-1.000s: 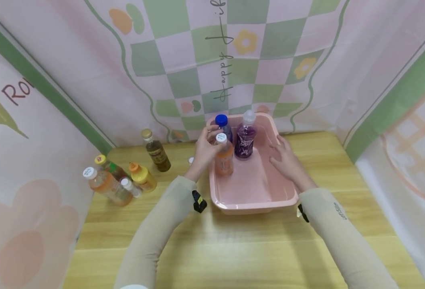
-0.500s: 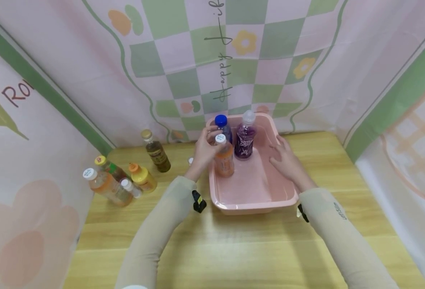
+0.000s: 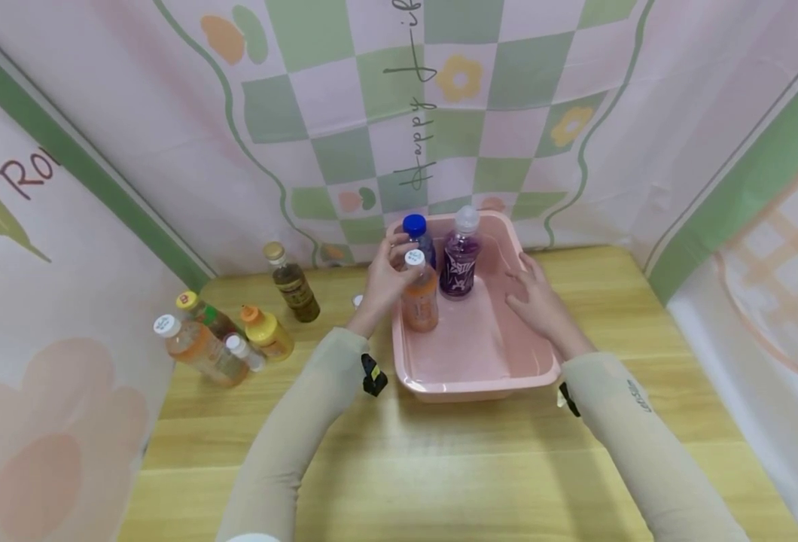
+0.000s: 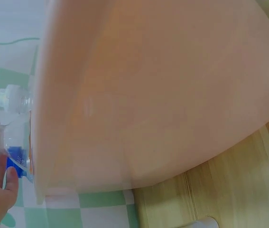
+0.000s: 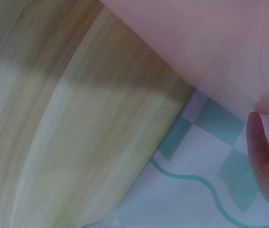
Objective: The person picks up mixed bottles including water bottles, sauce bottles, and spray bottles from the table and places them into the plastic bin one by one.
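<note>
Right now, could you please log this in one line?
left hand: holds orange bottle in pink tub; right hand: at tub rim; inside: purple bottle, blue-capped bottle

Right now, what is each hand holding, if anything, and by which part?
The left hand holds an orange bottle near its cap. The right hand is at the basin's rim; whether it grips cannot be told.

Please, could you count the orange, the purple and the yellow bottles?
Orange: 2 (held bottle, leftmost bottle)
Purple: 1 (purple bottle)
Yellow: 1 (yellow bottle)
Total: 4
Not counted: a mostly hidden thing beside the tub.
</note>
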`<state>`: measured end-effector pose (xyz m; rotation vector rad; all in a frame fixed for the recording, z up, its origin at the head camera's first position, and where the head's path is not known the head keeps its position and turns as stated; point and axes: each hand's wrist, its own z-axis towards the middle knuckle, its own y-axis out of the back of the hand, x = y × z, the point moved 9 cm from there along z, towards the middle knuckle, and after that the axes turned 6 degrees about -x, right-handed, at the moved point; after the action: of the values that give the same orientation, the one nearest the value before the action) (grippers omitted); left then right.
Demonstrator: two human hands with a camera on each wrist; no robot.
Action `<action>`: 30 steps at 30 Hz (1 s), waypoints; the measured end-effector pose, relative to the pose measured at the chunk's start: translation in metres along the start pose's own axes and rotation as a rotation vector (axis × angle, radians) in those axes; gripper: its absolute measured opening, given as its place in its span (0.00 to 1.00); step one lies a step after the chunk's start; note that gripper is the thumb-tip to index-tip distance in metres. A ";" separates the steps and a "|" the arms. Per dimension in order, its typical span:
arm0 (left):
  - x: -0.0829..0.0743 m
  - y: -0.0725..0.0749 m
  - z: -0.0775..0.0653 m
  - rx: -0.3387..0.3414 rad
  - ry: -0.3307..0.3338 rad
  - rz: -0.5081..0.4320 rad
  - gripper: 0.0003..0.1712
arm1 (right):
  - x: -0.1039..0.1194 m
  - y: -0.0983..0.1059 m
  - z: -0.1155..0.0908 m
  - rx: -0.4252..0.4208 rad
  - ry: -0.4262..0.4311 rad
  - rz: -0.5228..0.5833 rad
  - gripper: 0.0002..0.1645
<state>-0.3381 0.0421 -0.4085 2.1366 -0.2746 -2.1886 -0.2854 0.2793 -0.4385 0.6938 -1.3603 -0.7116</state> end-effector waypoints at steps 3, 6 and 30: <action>-0.001 -0.001 0.001 0.002 -0.001 0.001 0.33 | -0.001 0.000 0.000 -0.002 -0.002 -0.004 0.32; -0.002 0.000 0.002 0.002 0.001 -0.007 0.34 | -0.001 0.001 0.000 0.006 -0.005 -0.007 0.32; -0.007 0.006 0.004 -0.005 -0.019 0.003 0.38 | 0.000 0.001 -0.002 0.005 -0.005 -0.008 0.31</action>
<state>-0.3419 0.0378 -0.4008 2.1120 -0.2734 -2.2072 -0.2837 0.2799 -0.4373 0.7017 -1.3648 -0.7166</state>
